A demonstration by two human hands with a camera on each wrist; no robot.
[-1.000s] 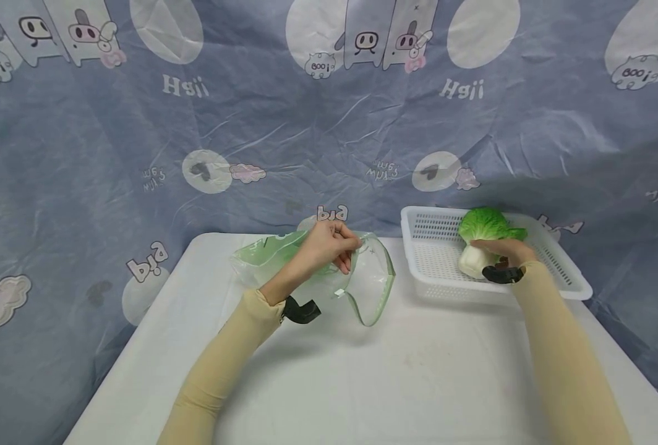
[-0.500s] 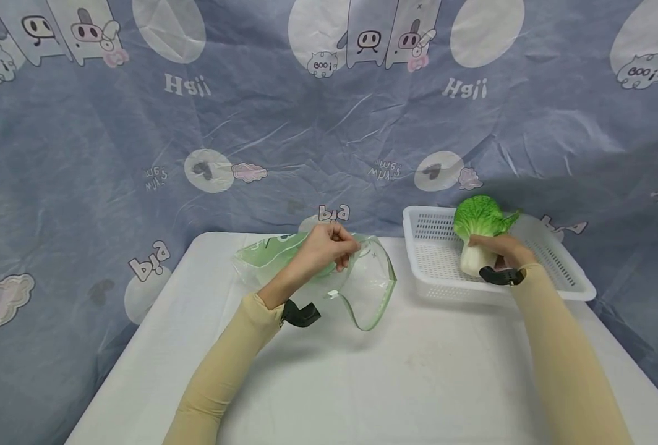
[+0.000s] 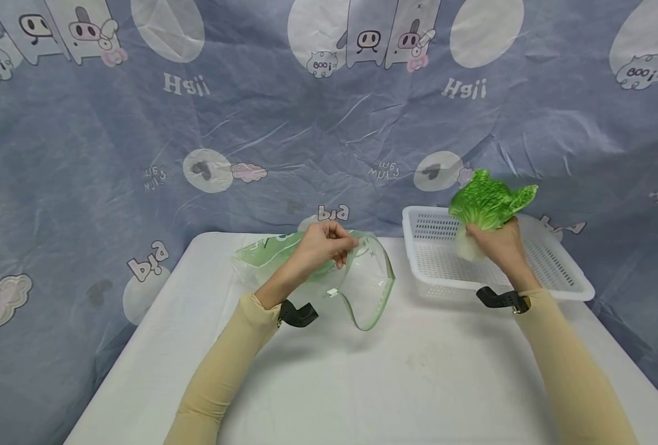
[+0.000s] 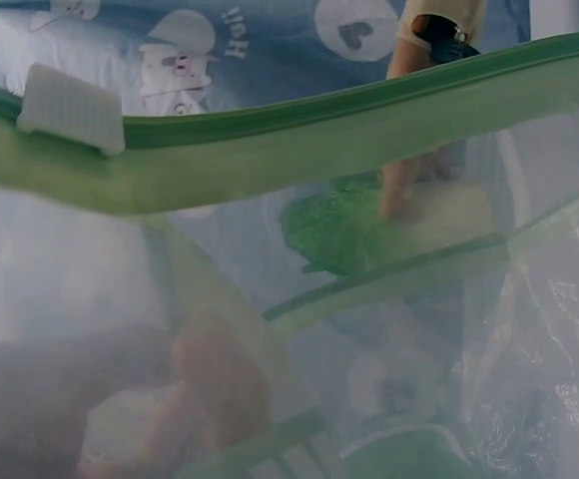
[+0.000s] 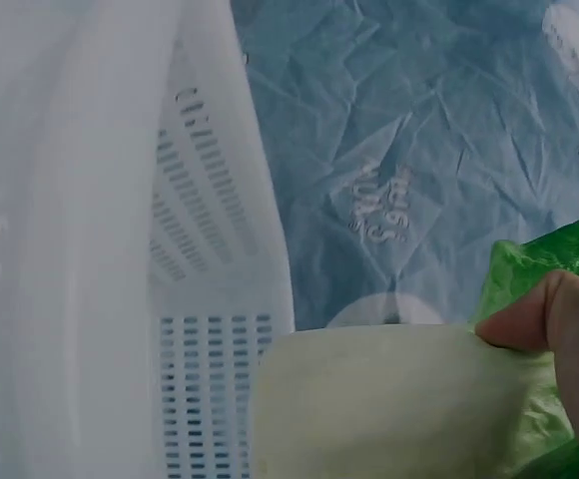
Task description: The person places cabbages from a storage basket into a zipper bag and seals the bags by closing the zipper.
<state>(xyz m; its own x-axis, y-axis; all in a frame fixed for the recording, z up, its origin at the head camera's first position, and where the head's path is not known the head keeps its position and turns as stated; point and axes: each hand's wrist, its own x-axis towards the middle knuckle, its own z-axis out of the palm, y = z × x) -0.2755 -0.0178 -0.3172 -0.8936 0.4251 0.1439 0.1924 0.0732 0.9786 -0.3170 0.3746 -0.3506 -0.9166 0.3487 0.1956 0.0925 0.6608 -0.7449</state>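
With its fingers and thumb, my right hand (image 3: 498,244) grips a napa cabbage (image 3: 487,201) by its pale stem, held over the white basket (image 3: 435,284). The right wrist view shows the thumb (image 5: 534,314) on the cabbage where white stem (image 5: 389,399) meets green leaves. My left hand (image 3: 326,244) pinches the upper edge of a clear zip bag (image 3: 273,256) with green trim. The bag's mouth hangs open to the right. Through the film in the left wrist view, the left hand (image 4: 220,384) looks blurred, and a white slider (image 4: 70,108) sits on the green zip.
Bag and basket stand along the back of a white table (image 3: 396,383), the basket at the right. A blue patterned cloth (image 3: 307,111) hangs close behind them. The basket's rim (image 3: 563,293) stands up around its perforated floor.
The right hand has lifted the cabbage up off the basket's floor, tilting its leaves upward. The left hand and the bag have hardly moved.
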